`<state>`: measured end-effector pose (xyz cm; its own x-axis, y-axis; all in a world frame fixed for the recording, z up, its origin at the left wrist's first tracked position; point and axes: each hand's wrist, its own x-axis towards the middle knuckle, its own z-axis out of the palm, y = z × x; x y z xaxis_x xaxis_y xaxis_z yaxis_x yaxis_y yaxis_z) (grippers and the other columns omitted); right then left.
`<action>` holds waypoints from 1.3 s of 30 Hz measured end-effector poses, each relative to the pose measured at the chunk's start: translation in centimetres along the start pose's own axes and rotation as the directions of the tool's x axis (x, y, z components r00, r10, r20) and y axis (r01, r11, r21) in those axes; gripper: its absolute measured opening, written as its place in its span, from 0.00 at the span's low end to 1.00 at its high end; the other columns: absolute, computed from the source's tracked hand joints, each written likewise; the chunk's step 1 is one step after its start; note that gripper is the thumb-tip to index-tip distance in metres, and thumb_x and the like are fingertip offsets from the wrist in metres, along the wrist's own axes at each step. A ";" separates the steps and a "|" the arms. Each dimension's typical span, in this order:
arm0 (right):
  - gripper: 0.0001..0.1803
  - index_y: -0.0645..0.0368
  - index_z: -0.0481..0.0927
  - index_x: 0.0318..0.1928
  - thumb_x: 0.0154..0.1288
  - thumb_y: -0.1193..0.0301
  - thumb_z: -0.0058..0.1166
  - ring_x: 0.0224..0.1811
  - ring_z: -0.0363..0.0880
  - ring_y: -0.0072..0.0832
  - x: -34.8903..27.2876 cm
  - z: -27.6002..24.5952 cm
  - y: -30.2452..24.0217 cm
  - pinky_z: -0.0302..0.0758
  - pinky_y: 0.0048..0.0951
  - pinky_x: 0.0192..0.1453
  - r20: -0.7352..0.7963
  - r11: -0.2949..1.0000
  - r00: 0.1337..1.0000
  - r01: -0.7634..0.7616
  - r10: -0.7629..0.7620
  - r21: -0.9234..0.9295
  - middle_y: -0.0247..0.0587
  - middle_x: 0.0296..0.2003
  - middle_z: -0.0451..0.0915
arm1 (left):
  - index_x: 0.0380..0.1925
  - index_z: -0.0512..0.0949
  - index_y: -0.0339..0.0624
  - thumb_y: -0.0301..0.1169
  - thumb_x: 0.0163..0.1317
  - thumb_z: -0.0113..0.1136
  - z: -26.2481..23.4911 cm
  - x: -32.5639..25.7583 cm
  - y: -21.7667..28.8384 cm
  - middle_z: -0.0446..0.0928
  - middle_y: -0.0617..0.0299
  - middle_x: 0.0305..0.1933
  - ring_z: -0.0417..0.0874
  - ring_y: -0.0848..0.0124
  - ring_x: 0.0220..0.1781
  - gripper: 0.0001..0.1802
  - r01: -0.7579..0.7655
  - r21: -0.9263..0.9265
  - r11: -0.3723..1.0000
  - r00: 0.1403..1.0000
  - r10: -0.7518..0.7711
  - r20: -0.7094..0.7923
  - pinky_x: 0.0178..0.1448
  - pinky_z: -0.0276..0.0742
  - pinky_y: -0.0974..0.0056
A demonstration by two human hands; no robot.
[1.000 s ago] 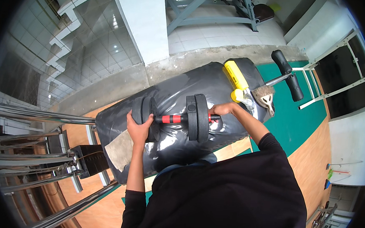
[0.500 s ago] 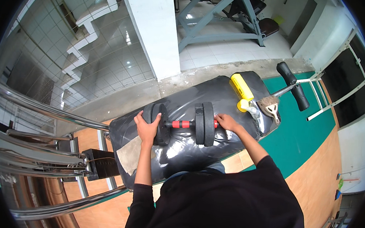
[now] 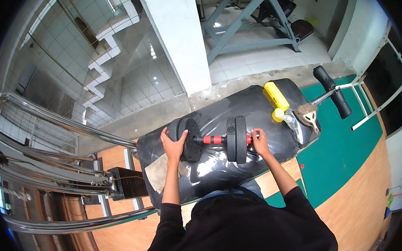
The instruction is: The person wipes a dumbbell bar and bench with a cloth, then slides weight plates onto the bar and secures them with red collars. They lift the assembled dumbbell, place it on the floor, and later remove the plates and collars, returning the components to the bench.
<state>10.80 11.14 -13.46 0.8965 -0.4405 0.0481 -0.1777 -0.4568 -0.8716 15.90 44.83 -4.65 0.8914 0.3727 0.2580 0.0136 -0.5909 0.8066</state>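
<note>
A dumbbell (image 3: 214,139) with black plates and a red-and-black bar lies across a black padded bench (image 3: 230,104) wrapped in shiny plastic. My left hand (image 3: 174,146) grips the left pair of plates, thumb on the inner face and fingers over the outer edge. At the other end, the fingers of my right hand (image 3: 260,144) close on the red end nut (image 3: 249,139), just outside the right plates. That hand partly hides the nut. Beneath my left wrist is a beige cloth (image 3: 160,172).
On the bench's right end lie a yellow bottle (image 3: 276,95), a smaller yellow item (image 3: 278,115), clear plastic and a brush (image 3: 307,117). Chrome rails (image 3: 67,122) curve at the left. A padded roller bar (image 3: 333,92) stands beyond the right end, a white pillar (image 3: 176,36) behind.
The whole scene has shifted right in view as my head turned slightly. Both hands keep the same places on the dumbbell, and my right fingers have changed position a little at the end nut.
</note>
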 end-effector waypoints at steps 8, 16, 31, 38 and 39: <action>0.26 0.68 0.68 0.49 0.66 0.54 0.51 0.38 0.74 0.30 -2.3 -0.8 1.1 0.72 0.29 0.45 -0.086 0.967 0.978 -0.173 0.192 0.185 0.50 0.43 0.71 | 0.53 0.65 0.32 0.34 0.54 0.66 -0.6 -1.5 1.3 0.64 0.47 0.56 0.69 0.52 0.58 0.31 -0.289 -0.054 0.956 0.947 0.277 -0.165 0.62 0.64 0.54; 0.23 0.68 0.72 0.44 0.64 0.57 0.54 0.31 0.74 0.27 -10.6 -4.2 8.2 0.73 0.27 0.38 -0.014 0.943 0.948 -0.314 0.318 0.112 0.47 0.38 0.75 | 0.29 0.75 0.37 0.21 0.52 0.64 0.8 -12.1 5.4 0.74 0.63 0.24 0.75 0.76 0.25 0.07 -0.267 -0.530 0.805 0.858 0.449 0.250 0.33 0.71 0.71; 0.23 0.60 0.75 0.46 0.58 0.55 0.53 0.51 0.73 0.48 -28.6 -22.0 23.7 0.70 0.42 0.56 0.320 0.633 0.567 -0.527 0.759 -0.567 0.56 0.46 0.75 | 0.33 0.80 0.37 0.48 0.60 0.53 4.4 -29.3 -17.5 0.81 0.48 0.37 0.82 0.52 0.39 0.23 -0.473 0.122 0.873 0.184 -0.038 0.982 0.46 0.77 0.56; 0.22 0.60 0.75 0.44 0.59 0.55 0.52 0.52 0.74 0.48 -30.9 -32.2 27.4 0.70 0.42 0.56 0.176 0.618 0.595 -0.773 0.785 -0.144 0.55 0.45 0.77 | 0.40 0.80 0.38 0.52 0.56 0.58 9.6 -33.1 -12.2 0.80 0.49 0.45 0.78 0.54 0.53 0.26 -0.641 0.311 0.702 -0.214 -0.552 0.806 0.56 0.73 0.58; 0.22 0.60 0.75 0.45 0.60 0.55 0.52 0.51 0.74 0.47 -32.1 -33.3 28.7 0.71 0.42 0.55 0.163 0.576 0.552 -0.792 0.818 -0.203 0.54 0.45 0.77 | 0.38 0.80 0.39 0.51 0.56 0.58 12.1 -33.9 -9.9 0.80 0.48 0.44 0.78 0.53 0.51 0.25 -0.715 0.219 0.664 -0.269 -0.551 0.790 0.55 0.73 0.57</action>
<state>-36.58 -13.55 -23.80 0.4160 -0.4906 -0.7657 -0.8948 -0.0705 -0.4409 -8.96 29.38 -27.82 0.1103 -0.3401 -0.9339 -0.5287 -0.8157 0.2346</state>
